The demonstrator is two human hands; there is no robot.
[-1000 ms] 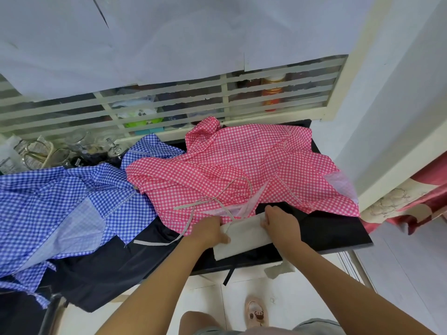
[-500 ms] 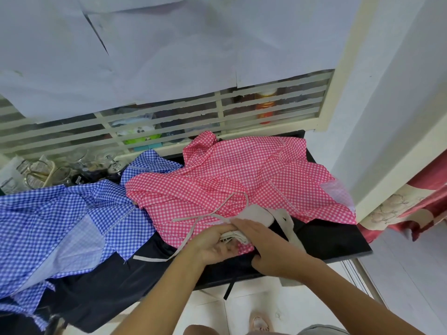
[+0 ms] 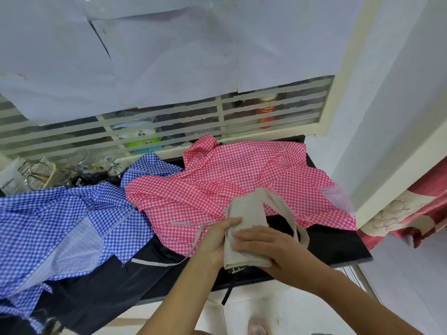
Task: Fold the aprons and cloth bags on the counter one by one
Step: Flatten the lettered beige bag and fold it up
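A beige cloth bag (image 3: 246, 213), folded into a narrow bundle, is held upright above the front of the black counter (image 3: 338, 245). My left hand (image 3: 217, 240) grips its left side. My right hand (image 3: 268, 247) wraps over its lower front, fingers across the cloth. The bag's strap (image 3: 290, 218) loops loose to the right. A pink checked apron (image 3: 242, 180) lies spread behind the bag, with a beige tie (image 3: 193, 240) trailing forward. A blue checked apron (image 3: 67, 218) lies crumpled to the left. Dark cloth (image 3: 108, 286) lies under both and hangs over the front edge.
Glasses and a wire rack (image 3: 48, 172) stand at the back left. A slatted window grille (image 3: 169, 126) runs along the back, paper sheets above it. A white wall (image 3: 399, 117) bounds the right; a red patterned curtain (image 3: 411, 211) hangs beyond.
The flat beige bag under both hands on the counter has been folded narrower and lifted upright. My right hand has shifted left over its front. The camera has tilted up slightly.
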